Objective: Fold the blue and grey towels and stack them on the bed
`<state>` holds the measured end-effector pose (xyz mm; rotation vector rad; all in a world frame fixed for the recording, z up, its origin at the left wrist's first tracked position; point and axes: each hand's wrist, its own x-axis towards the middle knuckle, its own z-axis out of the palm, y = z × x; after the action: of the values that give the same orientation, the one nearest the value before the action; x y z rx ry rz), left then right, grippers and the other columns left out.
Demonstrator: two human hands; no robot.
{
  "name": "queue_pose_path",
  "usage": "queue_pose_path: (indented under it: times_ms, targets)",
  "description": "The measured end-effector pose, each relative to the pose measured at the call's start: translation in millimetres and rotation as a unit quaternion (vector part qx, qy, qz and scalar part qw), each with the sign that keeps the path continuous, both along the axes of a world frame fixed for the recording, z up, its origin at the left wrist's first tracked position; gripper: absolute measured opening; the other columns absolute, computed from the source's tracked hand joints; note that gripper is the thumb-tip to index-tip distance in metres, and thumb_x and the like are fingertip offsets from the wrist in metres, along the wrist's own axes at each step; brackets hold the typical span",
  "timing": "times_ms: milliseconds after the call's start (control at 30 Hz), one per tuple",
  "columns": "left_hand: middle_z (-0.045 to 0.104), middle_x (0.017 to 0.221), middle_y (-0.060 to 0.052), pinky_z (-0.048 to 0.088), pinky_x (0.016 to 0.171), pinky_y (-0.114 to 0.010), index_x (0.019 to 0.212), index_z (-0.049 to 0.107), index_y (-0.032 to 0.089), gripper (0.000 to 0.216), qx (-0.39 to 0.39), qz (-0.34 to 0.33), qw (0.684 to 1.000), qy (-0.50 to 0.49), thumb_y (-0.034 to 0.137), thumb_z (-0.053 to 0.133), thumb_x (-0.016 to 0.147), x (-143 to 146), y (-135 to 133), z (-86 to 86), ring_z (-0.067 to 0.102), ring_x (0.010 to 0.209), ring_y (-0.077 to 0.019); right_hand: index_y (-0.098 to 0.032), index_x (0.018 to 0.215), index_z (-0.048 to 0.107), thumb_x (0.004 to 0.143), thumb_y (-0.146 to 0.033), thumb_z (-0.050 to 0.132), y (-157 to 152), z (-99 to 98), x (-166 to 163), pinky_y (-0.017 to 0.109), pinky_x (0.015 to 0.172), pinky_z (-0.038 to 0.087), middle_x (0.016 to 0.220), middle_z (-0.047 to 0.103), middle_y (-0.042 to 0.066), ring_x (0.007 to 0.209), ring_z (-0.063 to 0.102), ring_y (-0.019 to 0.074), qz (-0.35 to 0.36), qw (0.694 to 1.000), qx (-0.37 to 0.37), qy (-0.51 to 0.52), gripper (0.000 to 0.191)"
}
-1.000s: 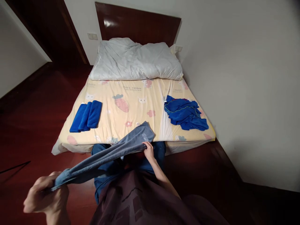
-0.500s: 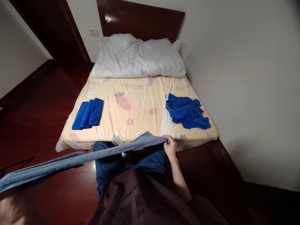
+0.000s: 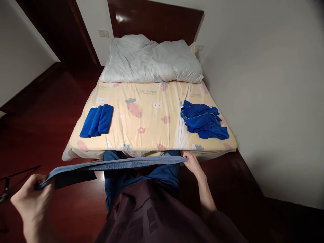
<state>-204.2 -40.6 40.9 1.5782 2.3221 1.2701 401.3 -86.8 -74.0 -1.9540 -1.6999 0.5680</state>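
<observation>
A grey-blue towel is stretched between my two hands, just off the foot of the bed. My left hand, at the lower left, is closed round one end of it. At the other end, my right hand pinches a corner near the mattress edge. Most of the towel's face is hidden, as I see it nearly edge-on. On the left of the bed lie several rolled or folded blue towels, side by side. A crumpled heap of blue cloth rests on the right.
The bed has a yellow patterned sheet, with a bulky white quilt piled by the dark headboard. A white wall runs close along the right. A thin black stand is on the floor at the lower left.
My left hand has come up and inward into clear view, and the towel now hangs more level. My right hand has shifted slightly right and down, still gripping its corner.
</observation>
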Motion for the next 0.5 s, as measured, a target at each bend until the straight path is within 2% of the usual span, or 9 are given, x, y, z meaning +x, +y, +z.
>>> queue_pose_path:
  times_ms: [100,233,367,500]
  targets:
    - [0.041,0.064,0.005,0.032,0.06,-0.025,0.071,0.052,0.022,0.026,-0.036,-0.022,0.999,0.014,0.045,0.063,0.076,-12,1,-6.8,0.039,0.06,-0.0108,-0.023,0.069,0.046,0.075,-0.018,0.051,-11,6.0,10,0.025,0.06,0.029,0.06,0.044,-0.006,0.059,0.04,0.0132,0.004,0.996,-0.081,0.039,0.009]
    - [0.04,0.064,0.005,0.031,0.06,-0.029,0.071,0.052,0.023,0.024,-0.047,-0.017,0.999,0.004,0.045,0.062,0.072,-24,6,-12.3,0.039,0.061,-0.0131,-0.021,0.067,0.047,0.075,-0.029,0.062,-24,24.3,15,0.024,0.061,0.029,0.063,0.046,-0.005,0.063,0.039,0.0121,0.037,0.977,-0.157,0.139,0.019]
    - [0.039,0.067,0.005,0.03,0.062,-0.031,0.071,0.05,0.024,0.024,-0.06,-0.011,0.997,-0.038,0.044,0.063,0.073,-16,4,-4.1,0.036,0.064,-0.0144,-0.02,0.07,0.05,0.078,-0.038,0.073,-33,35.3,12,0.024,0.064,0.032,0.07,0.05,-0.004,0.068,0.042,0.0123,0.112,0.954,-0.205,0.189,0.03]
    - [0.04,0.074,0.004,0.029,0.064,-0.033,0.069,0.045,0.025,0.024,-0.045,0.004,0.992,-0.121,0.039,0.065,0.071,-2,-2,8.9,0.035,0.066,-0.0163,-0.019,0.081,0.062,0.076,-0.046,0.081,-37,31.0,-1,0.024,0.063,0.036,0.075,0.056,-0.003,0.067,0.045,0.0119,0.171,0.917,-0.272,0.236,0.034]
